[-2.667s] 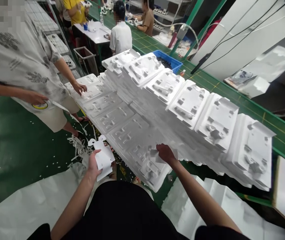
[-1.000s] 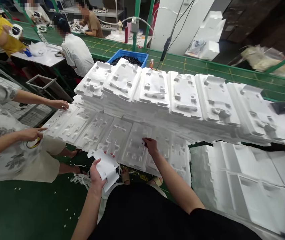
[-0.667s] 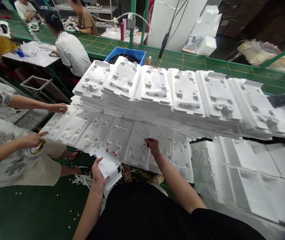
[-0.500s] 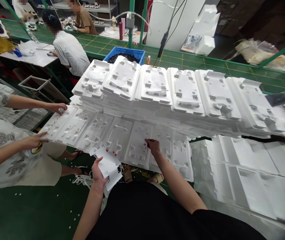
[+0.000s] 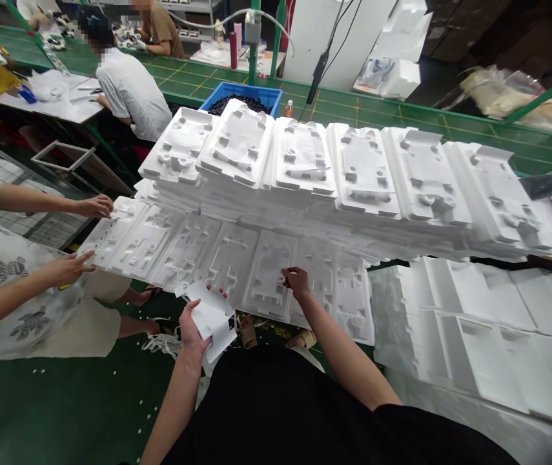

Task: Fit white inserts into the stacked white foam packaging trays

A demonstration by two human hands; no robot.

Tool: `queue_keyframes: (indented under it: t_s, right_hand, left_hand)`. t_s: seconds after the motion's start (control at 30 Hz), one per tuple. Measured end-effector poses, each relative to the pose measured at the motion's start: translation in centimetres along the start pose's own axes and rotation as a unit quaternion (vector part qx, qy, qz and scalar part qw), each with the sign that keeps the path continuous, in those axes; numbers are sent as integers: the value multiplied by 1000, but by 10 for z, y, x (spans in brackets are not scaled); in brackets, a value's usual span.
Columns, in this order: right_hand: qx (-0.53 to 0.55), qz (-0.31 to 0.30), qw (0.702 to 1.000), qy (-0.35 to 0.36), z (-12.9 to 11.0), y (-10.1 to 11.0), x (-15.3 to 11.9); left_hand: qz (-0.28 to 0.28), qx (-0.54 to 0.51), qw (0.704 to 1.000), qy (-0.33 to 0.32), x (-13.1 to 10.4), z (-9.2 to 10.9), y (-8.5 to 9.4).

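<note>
My left hand (image 5: 191, 330) grips a stack of white die-cut cards (image 5: 214, 315), thumb on top and fingertips showing at the far edge. Dark cut-outs or marks show on the cards' right side. My right hand (image 5: 297, 281) is closed in a pinch just over a white moulded tray (image 5: 270, 253). Whatever lies between its fingertips is too small to make out. That tray belongs to a front row of similar trays with shallow recesses. Behind the row, higher stacks of white foam trays (image 5: 303, 152) have white sheets lying in them.
At the left, a co-worker's hands (image 5: 95, 206) are at the row's end tray (image 5: 111, 236). Large white foam pieces (image 5: 493, 336) stand at the right. A blue bin (image 5: 272, 97) of small dark parts sits behind the stacks, beside a small bottle (image 5: 288, 108). Other people work farther back.
The co-worker's upper hand has drawn back to the left, off the end tray's far corner. My right hand stays over the same tray, and my left keeps hold of the cards. The view shifts slightly.
</note>
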State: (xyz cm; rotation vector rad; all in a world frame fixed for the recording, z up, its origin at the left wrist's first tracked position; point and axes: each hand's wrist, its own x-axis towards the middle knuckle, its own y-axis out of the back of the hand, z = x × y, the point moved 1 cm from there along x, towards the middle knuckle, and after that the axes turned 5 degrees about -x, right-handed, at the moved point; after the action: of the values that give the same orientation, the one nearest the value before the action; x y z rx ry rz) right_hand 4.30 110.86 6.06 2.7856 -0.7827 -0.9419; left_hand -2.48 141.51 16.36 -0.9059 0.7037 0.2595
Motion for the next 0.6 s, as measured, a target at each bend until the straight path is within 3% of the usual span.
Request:
queue_keyframes:
  t_s: [0.2, 0.47, 0.6]
  right_hand:
    - [-48, 10, 997, 66, 5, -1, -3]
    - [-18, 10, 997, 70, 3, -1, -9]
    - [13, -23, 997, 75, -9, 2, -28]
  left_hand:
    - [-21, -12, 1000, -6, 1, -3, 1]
    - [-23, -21, 1000, -4, -2, -1, -3]
    - [-39, -18, 999, 3, 2, -3, 1]
